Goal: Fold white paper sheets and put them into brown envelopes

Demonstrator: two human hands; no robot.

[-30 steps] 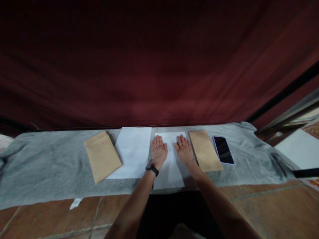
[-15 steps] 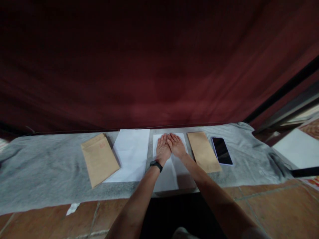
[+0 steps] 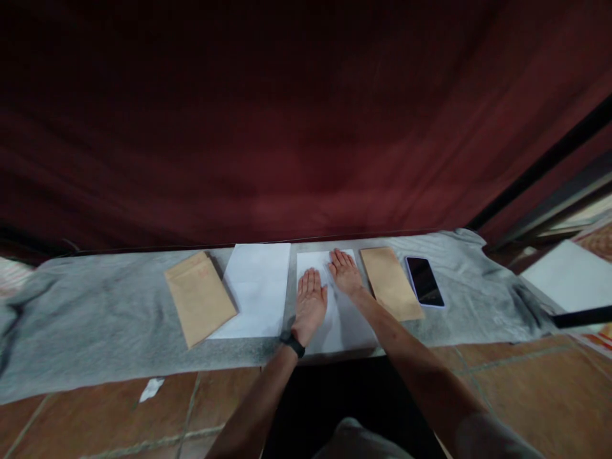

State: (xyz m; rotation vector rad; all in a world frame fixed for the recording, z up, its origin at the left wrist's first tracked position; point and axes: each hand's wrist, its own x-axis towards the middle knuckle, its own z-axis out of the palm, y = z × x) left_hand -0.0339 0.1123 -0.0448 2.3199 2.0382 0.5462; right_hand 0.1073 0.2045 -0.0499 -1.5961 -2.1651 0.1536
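A sheet of white paper [image 3: 344,322] lies in front of me with a faint crease running down it. My left hand [image 3: 310,303], with a black band on the wrist, rests over the sheet's left side, fingers stretched out. Farther up, near the sheet's top right, my right hand [image 3: 345,273] lies flat with its fingers extended. Neither hand grips anything. To the left is a stack or sheet of white paper [image 3: 258,287], its lower left corner covered by a brown envelope [image 3: 201,299]. Another brown envelope [image 3: 389,284] sits just right of my right hand.
A phone [image 3: 424,282] in a lilac case lies right of the envelope. Everything rests on a grey cloth [image 3: 115,306] against a dark red curtain [image 3: 287,159]. A white scrap [image 3: 152,389] lies on the tiled floor [image 3: 526,376]. A white panel [image 3: 564,277] stands at the far right.
My hands, close together near the sheet's top before, have moved apart. The left has come down toward me; the right has shifted slightly right. The view has tilted a little.
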